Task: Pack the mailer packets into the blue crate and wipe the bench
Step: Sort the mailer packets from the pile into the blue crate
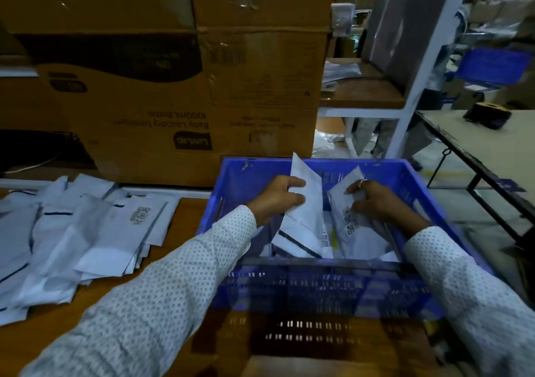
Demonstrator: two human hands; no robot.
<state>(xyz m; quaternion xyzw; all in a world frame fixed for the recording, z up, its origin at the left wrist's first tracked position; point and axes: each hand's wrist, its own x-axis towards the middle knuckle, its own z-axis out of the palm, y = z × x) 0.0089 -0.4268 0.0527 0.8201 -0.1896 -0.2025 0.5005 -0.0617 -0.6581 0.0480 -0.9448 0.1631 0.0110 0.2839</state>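
Blue crate [318, 287]: perforated plastic, standing at the right end of the wooden surface [185, 211], its near wall toward the person; white mailer packets already lie inside it, so packing looks partly done. Left hand [278, 197]: reaches over the crate's left wall, fingers and thumb pinched on a white mailer packet [304, 211], which stands tilted with one corner above the far rim and its dark-striped lower end down among the packets in the crate, probably held on edge so that it slots in beside the others. Right hand [376, 200]: a ring on one finger, inside the crate at its right, fingers curled over a second packet [346, 203] that bears a printed code label, apparently steadying or tucking it down. Loose pile of mailer packets [72, 232]: overlapping flat on the surface left of the crate, well apart from both hands, not yet packed; it covers much of the surface, so wiping likely waits until it is cleared. Cardboard cartons [173, 81]: stacked behind the pile and crate, the print upside down. No cloth is visible.
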